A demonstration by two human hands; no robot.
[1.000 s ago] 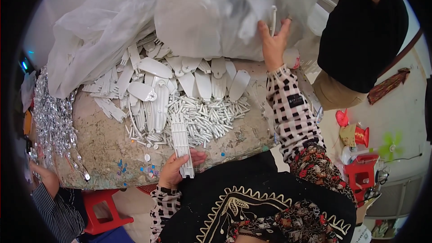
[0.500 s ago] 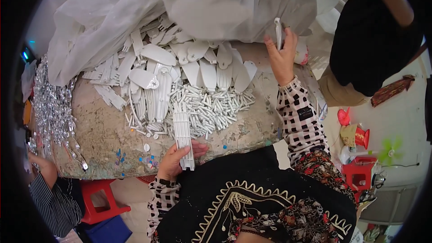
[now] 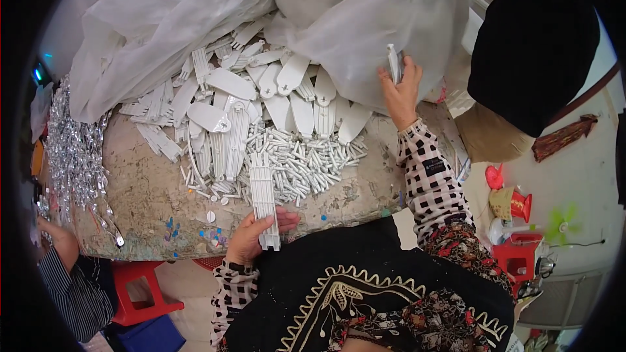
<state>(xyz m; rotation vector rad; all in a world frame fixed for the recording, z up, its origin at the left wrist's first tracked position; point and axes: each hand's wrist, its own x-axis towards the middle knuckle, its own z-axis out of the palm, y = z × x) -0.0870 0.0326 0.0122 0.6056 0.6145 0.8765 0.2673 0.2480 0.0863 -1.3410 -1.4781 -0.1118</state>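
My left hand (image 3: 248, 236), at the table's near edge, holds a long white ribbed plastic piece (image 3: 263, 195) between thumb and fingers, its forked end toward me. Farther right, my right hand (image 3: 403, 93) is raised with a slim white plastic part (image 3: 392, 62) standing up between thumb and fingers, in front of a translucent plastic bag (image 3: 372, 26). Between and beyond the hands spreads a heap of small white pins (image 3: 300, 163). Behind it lie white rounded plastic blades (image 3: 301, 115) and more ribbed pieces (image 3: 156, 105).
Silvery strips (image 3: 75, 156) hang along the table's left end. A person in dark clothing (image 3: 531, 58) stands close at the far right; another person's striped sleeve (image 3: 72, 293) shows lower left by a red stool (image 3: 140, 290). A green fan (image 3: 564, 220) stands at right.
My right hand has shifted slightly left and nearer with the slim part. The bag's lower edge has come down beside it. The dark-clothed person leans nearer; my left hand barely moves.
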